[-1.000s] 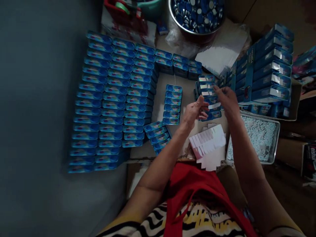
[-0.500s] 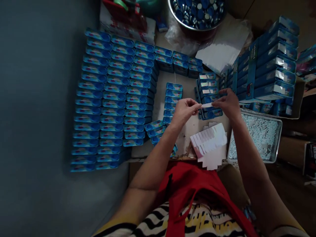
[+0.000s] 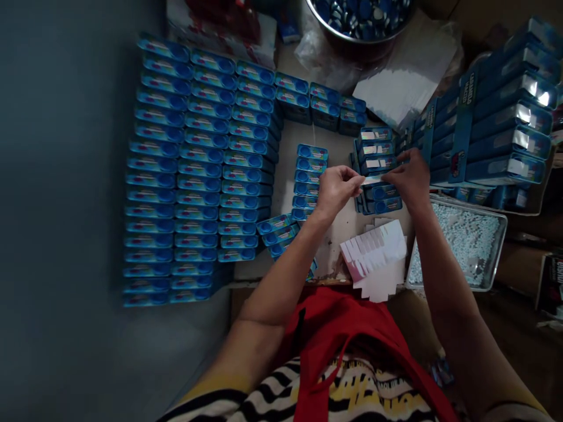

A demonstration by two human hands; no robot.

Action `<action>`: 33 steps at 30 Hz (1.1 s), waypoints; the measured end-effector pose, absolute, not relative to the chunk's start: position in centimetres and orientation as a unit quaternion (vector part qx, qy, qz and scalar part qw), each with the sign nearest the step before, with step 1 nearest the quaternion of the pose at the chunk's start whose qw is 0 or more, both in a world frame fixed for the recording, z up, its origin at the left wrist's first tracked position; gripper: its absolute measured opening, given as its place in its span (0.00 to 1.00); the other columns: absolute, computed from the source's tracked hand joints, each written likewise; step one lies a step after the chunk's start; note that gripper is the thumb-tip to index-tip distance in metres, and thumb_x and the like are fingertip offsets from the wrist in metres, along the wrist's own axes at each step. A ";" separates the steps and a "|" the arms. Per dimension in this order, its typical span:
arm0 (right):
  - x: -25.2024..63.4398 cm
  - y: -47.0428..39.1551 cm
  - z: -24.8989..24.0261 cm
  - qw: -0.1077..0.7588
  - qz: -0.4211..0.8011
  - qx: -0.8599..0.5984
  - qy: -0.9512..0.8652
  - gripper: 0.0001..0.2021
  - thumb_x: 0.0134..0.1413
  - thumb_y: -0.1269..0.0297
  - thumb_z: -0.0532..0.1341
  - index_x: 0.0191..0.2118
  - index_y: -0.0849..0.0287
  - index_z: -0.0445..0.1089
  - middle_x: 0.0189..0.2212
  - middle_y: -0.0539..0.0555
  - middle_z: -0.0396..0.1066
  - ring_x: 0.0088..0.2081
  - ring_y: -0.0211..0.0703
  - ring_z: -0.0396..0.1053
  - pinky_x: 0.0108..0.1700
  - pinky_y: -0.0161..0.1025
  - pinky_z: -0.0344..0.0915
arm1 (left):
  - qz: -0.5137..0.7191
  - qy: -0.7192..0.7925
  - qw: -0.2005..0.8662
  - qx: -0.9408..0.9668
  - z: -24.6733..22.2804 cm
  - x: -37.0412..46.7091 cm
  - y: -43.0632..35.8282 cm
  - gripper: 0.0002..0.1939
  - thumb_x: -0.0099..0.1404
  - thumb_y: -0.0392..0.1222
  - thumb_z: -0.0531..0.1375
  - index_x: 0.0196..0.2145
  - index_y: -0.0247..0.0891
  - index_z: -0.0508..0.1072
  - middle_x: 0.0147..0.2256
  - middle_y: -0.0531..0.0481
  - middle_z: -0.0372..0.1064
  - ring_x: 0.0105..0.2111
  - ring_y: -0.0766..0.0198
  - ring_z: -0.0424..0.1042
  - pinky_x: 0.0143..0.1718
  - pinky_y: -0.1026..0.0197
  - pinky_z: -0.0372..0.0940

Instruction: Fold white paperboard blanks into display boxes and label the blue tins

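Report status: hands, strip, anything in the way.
Left hand and right hand pinch a small white strip between them, over the short stack of blue tins. Nothing blocking.

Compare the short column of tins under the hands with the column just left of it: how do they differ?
The column under the hands has silvery strips on its upper tins; the left column shows bare blue lids. The left hand and right hand stretch a strip over the first; nothing touches the second. Both hold the same blue tins.
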State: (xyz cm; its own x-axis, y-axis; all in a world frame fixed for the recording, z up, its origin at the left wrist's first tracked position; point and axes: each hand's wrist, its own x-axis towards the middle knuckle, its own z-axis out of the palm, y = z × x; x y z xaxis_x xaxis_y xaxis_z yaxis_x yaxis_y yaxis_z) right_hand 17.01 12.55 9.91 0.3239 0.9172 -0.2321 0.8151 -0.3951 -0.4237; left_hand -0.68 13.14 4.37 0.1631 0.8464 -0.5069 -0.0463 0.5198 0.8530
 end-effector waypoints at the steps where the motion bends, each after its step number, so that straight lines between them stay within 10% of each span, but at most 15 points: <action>1: 17.1 12.6 9.7 0.111 0.217 -0.806 -0.540 0.25 0.53 0.55 0.71 0.53 0.56 0.67 0.34 0.55 0.80 0.41 0.57 0.78 0.46 0.49 0.69 | 0.330 0.554 0.675 0.359 4.2 -0.7 13.2 0.07 0.56 0.37 0.69 0.25 0.35 0.75 0.20 0.52 0.72 0.20 0.67 0.72 0.24 0.65 0.69; 8: 18.3 13.3 9.2 0.054 0.162 -0.835 -0.522 0.29 0.44 0.49 0.77 0.46 0.57 0.66 0.40 0.58 0.76 0.44 0.56 0.76 0.45 0.47 0.67 | 0.351 0.532 0.711 0.298 1.8 0.5 12.4 0.16 0.52 0.44 0.74 0.31 0.36 0.74 0.25 0.54 0.74 0.23 0.68 0.73 0.27 0.65 0.70; 18: 19.2 13.9 6.4 0.095 0.302 -0.820 -0.477 0.07 0.58 0.62 0.65 0.38 0.53 0.66 0.32 0.48 0.71 0.38 0.46 0.72 0.41 0.40 0.66 | 0.360 0.602 0.689 0.184 -2.2 2.9 9.5 0.24 0.54 0.49 0.74 0.37 0.44 0.62 0.23 0.66 0.60 0.20 0.72 0.62 0.25 0.68 0.57; 24: 18.7 7.4 10.6 0.125 0.219 -0.764 -0.594 0.07 0.69 0.65 0.55 0.48 0.54 0.68 0.38 0.53 0.75 0.39 0.47 0.74 0.42 0.40 0.63 | 0.266 0.639 0.544 0.474 -3.1 2.7 -0.5 0.05 0.68 0.45 0.62 0.37 0.43 0.73 0.36 0.49 0.76 0.36 0.59 0.76 0.42 0.57 0.68; 28: 21.4 -1.3 9.1 0.124 0.223 -0.764 -0.593 0.12 0.71 0.53 0.57 0.40 0.55 0.71 0.27 0.49 0.72 0.30 0.43 0.69 0.35 0.39 0.58 | 0.098 0.575 0.460 0.669 -4.5 6.5 -4.6 0.17 0.66 0.37 0.63 0.53 0.38 0.76 0.55 0.35 0.76 0.58 0.43 0.70 0.61 0.45 0.62; 33: 25.6 -8.4 0.5 0.060 0.208 -0.790 -0.574 0.12 0.70 0.64 0.57 0.42 0.58 0.79 0.39 0.59 0.78 0.41 0.50 0.72 0.44 0.43 0.65 | 0.027 0.587 0.438 0.680 -7.0 9.2 -3.5 0.10 0.68 0.33 0.59 0.44 0.39 0.79 0.49 0.37 0.78 0.52 0.47 0.74 0.56 0.48 0.65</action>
State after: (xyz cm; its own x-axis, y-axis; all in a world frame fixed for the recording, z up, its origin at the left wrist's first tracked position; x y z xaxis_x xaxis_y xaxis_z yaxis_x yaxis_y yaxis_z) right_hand 25.61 -8.36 0.55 0.2546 0.9316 -0.2594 0.8813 -0.3339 -0.3344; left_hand 9.16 -3.45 -7.05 0.3083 0.8227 -0.4777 0.7754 0.0736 0.6272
